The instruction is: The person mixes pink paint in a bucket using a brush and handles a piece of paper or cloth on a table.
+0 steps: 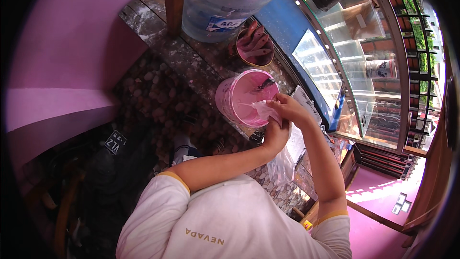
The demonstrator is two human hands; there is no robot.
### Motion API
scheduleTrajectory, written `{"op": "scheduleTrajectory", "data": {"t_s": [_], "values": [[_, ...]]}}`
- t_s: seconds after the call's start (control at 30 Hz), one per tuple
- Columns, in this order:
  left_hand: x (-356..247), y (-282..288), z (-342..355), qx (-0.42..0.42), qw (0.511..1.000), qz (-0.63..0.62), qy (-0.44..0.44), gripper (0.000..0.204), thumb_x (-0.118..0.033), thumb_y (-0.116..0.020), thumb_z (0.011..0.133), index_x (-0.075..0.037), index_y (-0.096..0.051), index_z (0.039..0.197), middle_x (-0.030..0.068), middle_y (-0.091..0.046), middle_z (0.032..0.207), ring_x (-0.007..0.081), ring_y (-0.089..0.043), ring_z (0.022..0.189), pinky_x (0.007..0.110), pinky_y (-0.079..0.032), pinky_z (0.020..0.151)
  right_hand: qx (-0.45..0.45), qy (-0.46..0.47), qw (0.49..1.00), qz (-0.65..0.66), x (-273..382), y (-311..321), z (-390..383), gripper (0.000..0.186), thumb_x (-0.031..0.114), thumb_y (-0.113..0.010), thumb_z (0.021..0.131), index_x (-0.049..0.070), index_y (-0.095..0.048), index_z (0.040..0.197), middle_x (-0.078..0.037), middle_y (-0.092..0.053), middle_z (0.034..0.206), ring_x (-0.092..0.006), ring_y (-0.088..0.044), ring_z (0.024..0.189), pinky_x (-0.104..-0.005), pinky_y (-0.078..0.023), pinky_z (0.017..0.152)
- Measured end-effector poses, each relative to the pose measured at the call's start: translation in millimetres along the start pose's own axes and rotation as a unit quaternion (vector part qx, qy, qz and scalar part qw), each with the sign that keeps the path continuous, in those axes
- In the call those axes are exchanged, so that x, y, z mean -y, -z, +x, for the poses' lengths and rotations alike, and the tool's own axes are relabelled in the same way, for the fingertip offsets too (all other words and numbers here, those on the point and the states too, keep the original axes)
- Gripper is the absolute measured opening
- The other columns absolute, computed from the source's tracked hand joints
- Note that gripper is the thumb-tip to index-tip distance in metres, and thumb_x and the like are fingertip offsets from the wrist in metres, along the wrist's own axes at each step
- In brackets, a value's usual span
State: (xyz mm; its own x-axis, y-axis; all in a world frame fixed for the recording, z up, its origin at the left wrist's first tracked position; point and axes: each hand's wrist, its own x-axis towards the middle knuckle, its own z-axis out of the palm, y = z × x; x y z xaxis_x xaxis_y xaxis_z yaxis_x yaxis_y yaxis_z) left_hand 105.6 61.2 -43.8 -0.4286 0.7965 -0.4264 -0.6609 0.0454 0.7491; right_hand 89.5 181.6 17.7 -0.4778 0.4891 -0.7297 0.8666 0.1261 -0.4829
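Note:
Both my hands meet over the near right rim of a pink-stained bucket (225, 98). A thin, crumpled, pale pink sheet (263, 110) is pinched between them and hangs partly over the bucket's mouth; whether it is plastic, paper or cloth I cannot tell. My right hand (293, 110) is closed on its upper right side. Just below, my left hand (277, 136) is closed on the lower end. Pale pink stuff coats the bucket's inside, and a dark-ended tool (265, 84) leans there against the far wall.
The bucket stands on a stained wooden bench (191, 62). Behind it are a tin of reddish-coated tools (256, 45) and a large water bottle (225, 5). Right of them rises a glass-fronted cabinet (354, 67). A clear plastic bag (281, 167) hangs below my hands. Pebbles (153, 91) cover the floor.

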Motion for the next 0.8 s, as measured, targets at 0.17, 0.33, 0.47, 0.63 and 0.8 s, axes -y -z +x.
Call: {"op": "scheduleTrajectory", "data": {"t_s": [0.17, 0.33, 0.47, 0.63, 0.8], "values": [[-10, 4, -3, 0.009, 1.000, -0.004, -0.025, 0.021, -0.018, -0.055, 0.103, -0.004, -0.048, 0.117, 0.0016, -0.056, 0.094, 0.0099, -0.056, 0.083, 0.030, -0.048, 0.069, -0.010, -0.015, 1.000, 0.010, 10, -4, -4, 0.032, 0.025, -0.075, 0.090, 0.002, -0.065, 0.111, -0.003, -0.068, 0.100, -0.0087, -0.061, 0.092, -0.0264, -0.050, 0.082], [-16, 5, -5, -0.009, 0.999, 0.014, -0.049, 0.040, -0.020, -0.058, 0.099, 0.003, -0.044, 0.129, 0.0294, -0.064, 0.111, 0.0459, -0.062, 0.108, 0.048, -0.050, 0.084, -0.030, 0.005, 0.999, 0.043, 8, -12, -6, 0.040, 0.021, -0.080, 0.085, 0.001, -0.063, 0.115, -0.005, -0.069, 0.101, -0.0109, -0.063, 0.093, -0.0276, -0.051, 0.082], [-19, 7, -7, 0.014, 1.000, 0.011, -0.005, 0.041, -0.017, -0.058, 0.099, 0.003, -0.044, 0.130, 0.0292, -0.063, 0.116, 0.0443, -0.062, 0.113, 0.046, -0.050, 0.088, -0.054, 0.022, 0.997, 0.044, 8, -15, -10, 0.042, 0.017, -0.081, 0.083, 0.000, -0.062, 0.115, -0.007, -0.070, 0.099, -0.0125, -0.064, 0.092, -0.0282, -0.051, 0.082], [-22, 10, -9, 0.019, 1.000, 0.015, 0.003, 0.040, -0.016, -0.058, 0.099, 0.004, -0.044, 0.130, 0.0284, -0.063, 0.119, 0.0432, -0.061, 0.115, 0.045, -0.050, 0.090, -0.078, 0.031, 0.996, -0.011, 18, -17, -17, 0.038, 0.017, -0.081, 0.082, 0.000, -0.064, 0.112, -0.006, -0.070, 0.096, -0.0121, -0.064, 0.089, -0.0281, -0.052, 0.081], [-21, 9, -11, 0.011, 1.000, 0.018, -0.019, 0.039, -0.017, -0.060, 0.098, 0.004, -0.046, 0.128, 0.0283, -0.064, 0.116, 0.0435, -0.062, 0.113, 0.045, -0.051, 0.087, -0.096, 0.067, 0.993, -0.003, 5, -20, -11, 0.034, 0.017, -0.080, 0.082, 0.001, -0.067, 0.107, -0.005, -0.069, 0.092, -0.0104, -0.063, 0.086, -0.0271, -0.051, 0.079]]}}
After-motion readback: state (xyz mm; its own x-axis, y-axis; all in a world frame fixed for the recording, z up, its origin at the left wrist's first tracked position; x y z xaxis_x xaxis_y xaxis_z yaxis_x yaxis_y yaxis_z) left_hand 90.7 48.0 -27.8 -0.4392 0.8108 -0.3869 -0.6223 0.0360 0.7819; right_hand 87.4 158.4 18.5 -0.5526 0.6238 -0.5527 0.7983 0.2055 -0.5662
